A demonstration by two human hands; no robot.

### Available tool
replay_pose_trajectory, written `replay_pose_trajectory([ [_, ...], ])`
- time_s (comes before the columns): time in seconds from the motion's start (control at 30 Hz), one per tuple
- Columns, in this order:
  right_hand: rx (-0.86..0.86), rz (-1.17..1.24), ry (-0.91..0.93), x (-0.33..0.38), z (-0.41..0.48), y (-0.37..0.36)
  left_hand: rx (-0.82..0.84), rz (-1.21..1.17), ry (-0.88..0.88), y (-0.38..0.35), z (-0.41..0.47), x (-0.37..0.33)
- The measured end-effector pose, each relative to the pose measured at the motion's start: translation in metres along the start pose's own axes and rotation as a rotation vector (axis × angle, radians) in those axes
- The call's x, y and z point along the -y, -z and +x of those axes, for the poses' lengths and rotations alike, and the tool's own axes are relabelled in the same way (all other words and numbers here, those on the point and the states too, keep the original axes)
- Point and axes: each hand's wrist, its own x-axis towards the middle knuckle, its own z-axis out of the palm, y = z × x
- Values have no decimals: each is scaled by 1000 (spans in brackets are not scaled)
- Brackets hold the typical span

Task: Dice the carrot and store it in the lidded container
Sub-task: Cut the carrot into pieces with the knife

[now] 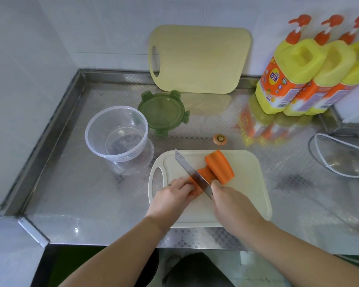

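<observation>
Smooth orange carrot point(218, 166) lies on the rounded white plastic cutting board point(247, 183), with the flat steel knife point(193, 172) blade across its narrower part. Left hand point(172, 195) curls over the thin end, right hand point(230, 201) wraps the knife handle. Just beyond the board, one cut carrot stub point(220, 139). Beyond it to the left, one clear round container point(116, 135) and one green clip lid point(163, 112), lid off, on the embossed steel tabletop point(71, 183). Three glossy yellow pump bottles point(288, 75) stand beyond the board to the right
</observation>
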Motion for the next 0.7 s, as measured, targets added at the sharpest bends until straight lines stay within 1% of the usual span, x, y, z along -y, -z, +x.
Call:
replay_pose_trajectory([
  [0.33, 45, 50, 24, -4, 10, -8, -42, 0, -48, -10, -2, 8],
  [0.57, 46, 22, 15, -1, 16, -12, -84, -5, -67, -11, -2, 9],
  [0.7, 50, -28, 17, 6, 20, -15, -65, -15, -55, -11, -5, 9],
])
